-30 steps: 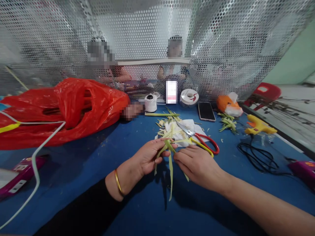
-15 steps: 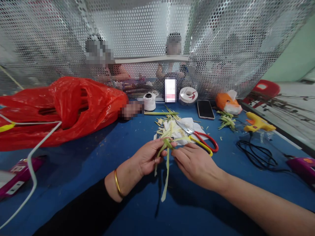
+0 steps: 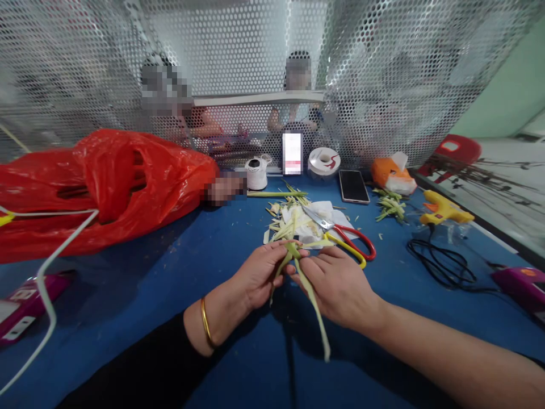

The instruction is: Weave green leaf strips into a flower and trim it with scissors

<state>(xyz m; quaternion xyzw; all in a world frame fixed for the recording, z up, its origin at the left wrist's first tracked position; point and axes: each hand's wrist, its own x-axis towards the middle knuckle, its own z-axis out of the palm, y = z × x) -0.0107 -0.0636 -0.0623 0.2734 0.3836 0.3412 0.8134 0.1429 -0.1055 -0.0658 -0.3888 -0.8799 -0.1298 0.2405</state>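
Observation:
Pale green leaf strips (image 3: pixel 293 250), crossed and folded over each other, are pinched between my hands above the blue table. My left hand (image 3: pixel 259 275), with a gold bangle at the wrist, closes its thumb and fingers on the fold. From the other side my right hand (image 3: pixel 340 281) grips the same strips; its fingertips are partly hidden. One long tail of leaf hangs down to the right, over the right hand's fingers. Just beyond the hands lie scissors (image 3: pixel 355 241) with one red and one yellow handle, resting partly on white tissue (image 3: pixel 323 213) among leaf scraps (image 3: pixel 279 224).
At left lies a red plastic bag (image 3: pixel 170 193) beside a white cable (image 3: pixel 46 284). A thread spool (image 3: pixel 256 175), ribbon roll (image 3: pixel 323 163), phone (image 3: pixel 354 187) and tissue pack (image 3: pixel 394 175) line the back. A yellow glue gun (image 3: pixel 445 209) is at right. People sit behind the perforated screen.
The long leaf tail has swung from hanging almost straight down to slanting right across the right hand. Both hands keep hold of the strips. The view has shifted slightly.

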